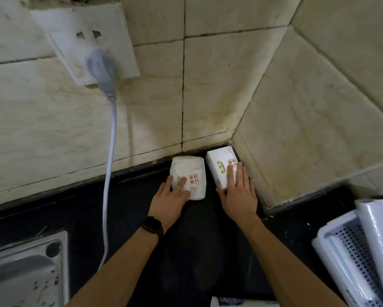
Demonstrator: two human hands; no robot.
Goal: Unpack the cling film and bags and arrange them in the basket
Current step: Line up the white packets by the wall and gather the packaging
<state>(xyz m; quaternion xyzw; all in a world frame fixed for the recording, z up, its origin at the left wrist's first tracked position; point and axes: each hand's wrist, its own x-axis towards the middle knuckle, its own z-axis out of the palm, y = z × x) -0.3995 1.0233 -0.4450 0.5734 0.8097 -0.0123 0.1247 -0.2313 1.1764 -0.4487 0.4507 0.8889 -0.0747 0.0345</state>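
Two white packs with red and green print lie on the black counter in the wall corner. My left hand [171, 197], with a ring and a black wristband, rests its fingers on the near left part of the left pack [190, 171]. My right hand [239, 191] lies flat on the right pack [218, 161], which sits against the side wall. A white perforated basket [350, 251] stands at the right edge with rolls of cling film [379, 227] in it. Whether either hand grips its pack is unclear.
A tiled wall rises behind the counter, with a socket and grey plug [103, 67] whose white cable [110, 151] hangs down to the counter. A steel sink rim [31, 262] is at the lower left. White packaging [234, 303] peeks in at the bottom edge.
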